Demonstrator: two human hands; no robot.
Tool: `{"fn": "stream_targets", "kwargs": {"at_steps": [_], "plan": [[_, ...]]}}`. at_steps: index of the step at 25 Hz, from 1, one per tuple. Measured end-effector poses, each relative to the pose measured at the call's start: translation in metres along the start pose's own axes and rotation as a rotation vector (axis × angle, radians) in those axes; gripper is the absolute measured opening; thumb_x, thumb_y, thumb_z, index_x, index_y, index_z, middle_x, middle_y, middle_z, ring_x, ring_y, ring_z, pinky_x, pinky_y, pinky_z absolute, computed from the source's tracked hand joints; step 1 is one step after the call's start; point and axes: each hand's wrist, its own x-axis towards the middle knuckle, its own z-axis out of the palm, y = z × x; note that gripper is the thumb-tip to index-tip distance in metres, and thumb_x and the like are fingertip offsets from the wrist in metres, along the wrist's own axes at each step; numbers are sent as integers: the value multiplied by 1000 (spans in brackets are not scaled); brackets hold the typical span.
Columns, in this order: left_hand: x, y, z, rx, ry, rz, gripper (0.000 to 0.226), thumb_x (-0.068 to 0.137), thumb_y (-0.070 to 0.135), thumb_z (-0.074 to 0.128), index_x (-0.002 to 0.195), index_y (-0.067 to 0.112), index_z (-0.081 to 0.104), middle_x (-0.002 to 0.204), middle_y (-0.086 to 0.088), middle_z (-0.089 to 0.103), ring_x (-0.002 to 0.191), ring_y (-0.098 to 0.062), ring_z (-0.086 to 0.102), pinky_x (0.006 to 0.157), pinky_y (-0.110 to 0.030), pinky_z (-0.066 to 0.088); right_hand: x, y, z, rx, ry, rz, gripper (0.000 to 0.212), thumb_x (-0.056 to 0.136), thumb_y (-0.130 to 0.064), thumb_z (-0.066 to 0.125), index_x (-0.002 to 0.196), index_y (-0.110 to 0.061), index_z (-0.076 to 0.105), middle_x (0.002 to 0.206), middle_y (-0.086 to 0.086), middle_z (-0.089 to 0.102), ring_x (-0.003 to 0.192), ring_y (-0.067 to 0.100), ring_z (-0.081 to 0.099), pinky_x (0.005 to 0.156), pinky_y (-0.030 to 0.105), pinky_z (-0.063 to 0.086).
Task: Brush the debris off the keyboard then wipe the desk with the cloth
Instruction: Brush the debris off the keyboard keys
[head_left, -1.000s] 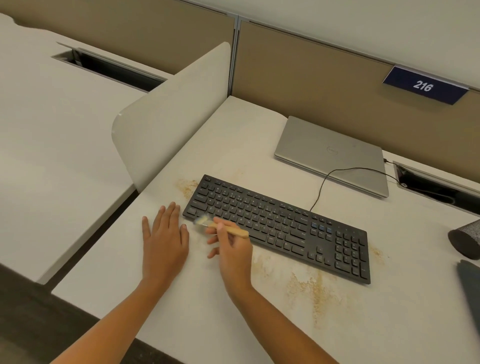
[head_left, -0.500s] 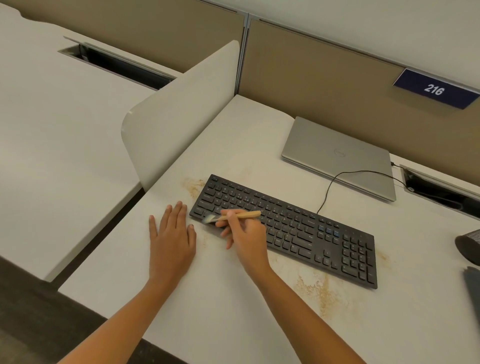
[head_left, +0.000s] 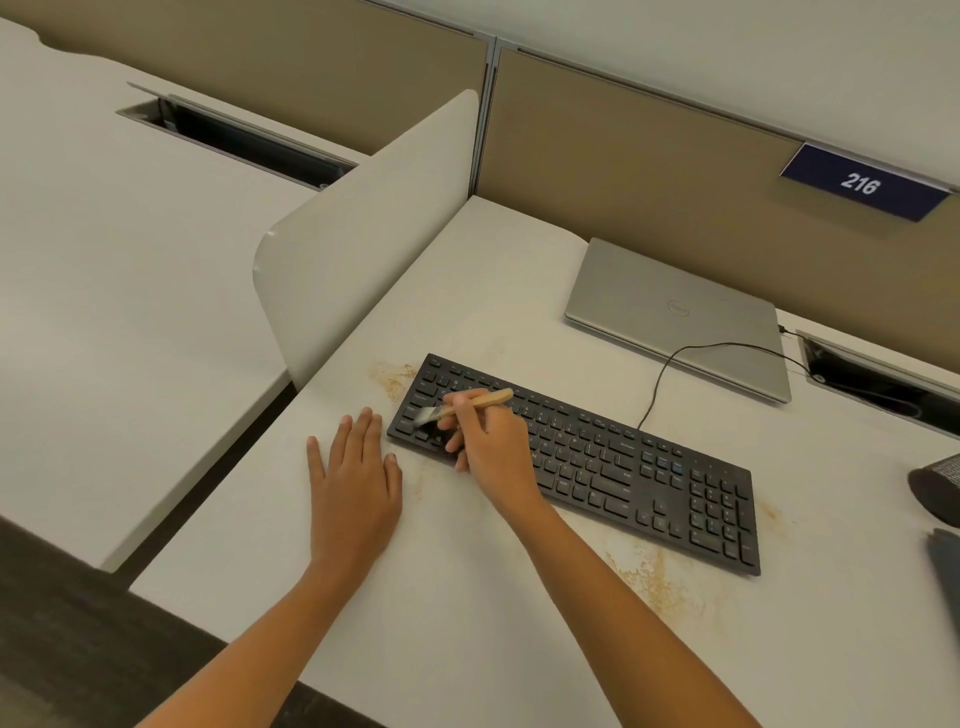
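**Brushing at the left end of the keyboard; wiping not yet begun**

The right hand (head_left: 493, 447) grasps a small brush (head_left: 470, 405) by its wooden handle, with the fingers curled round it. The pale bristles rest on the keys at the left end of the black keyboard (head_left: 623, 467). The left hand (head_left: 356, 483) lies flat and released on the counter (head_left: 467, 623), just beside the left edge of the keyboard, and it holds nothing.

The keyboard lies at a slant on the counter. Sandy debris (head_left: 660, 582) is spread on the counter in front of the keyboard, toward its right half. A smaller patch lies just behind its left corner, and a faint one beside its right end. Whether crumbs remain between the keys cannot be told, because they would be too small against the black.

The first step, the brushing, appears to be in hand. How much of the keyboard is already clean cannot be judged. The second step seems wholly left to do: the patches lie unwiped, and neither hand holds a cloth. What is probably the cloth (head_left: 948, 566), a dark grey piece cut by the picture edge, lies well to the right of the keyboard. A closed silver laptop (head_left: 675, 317) lies behind the keyboard.
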Motion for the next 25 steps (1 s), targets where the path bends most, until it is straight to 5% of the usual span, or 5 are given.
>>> {"fn": "stream_targets", "kwargs": {"at_steps": [3,16,19,22,25], "plan": [[0,-1,0,-9,-2,2,59,98,32,23,145,5,46,151,-11,45,143,-29,38,118,-57,18,4,-10,3,-57,-127,25,32,102,-21,42,93,-4,67,70,7,67,51,12,57,41,24,46],[0,-1,0,-13,-25,6,61,97,30,18,146,4,45,152,-11,44,143,-28,37,118,-59,18,0,-21,12,-176,-24,25,33,103,-23,41,92,-5,67,70,5,67,49,9,59,44,20,45],[1,-3,0,-10,-25,12,61,97,30,18,146,4,45,152,-12,44,143,-29,38,117,-59,19,-5,-20,12,-264,24,-25,32,102,-27,42,93,-8,67,76,7,70,57,22,64,48,33,52],[0,-3,-1,-22,-29,9,63,96,30,16,146,4,44,152,-12,43,143,-29,37,117,-59,17,-15,-23,3,-158,-13,11,32,101,-20,43,88,-5,68,69,8,68,50,11,59,44,17,44],[-1,-5,0,-37,-20,7,63,95,30,17,146,4,44,152,-11,43,143,-29,37,117,-59,16,-33,-23,-16,-38,117,-11,26,101,-22,46,94,-12,69,73,6,68,53,9,59,44,22,46]]}}
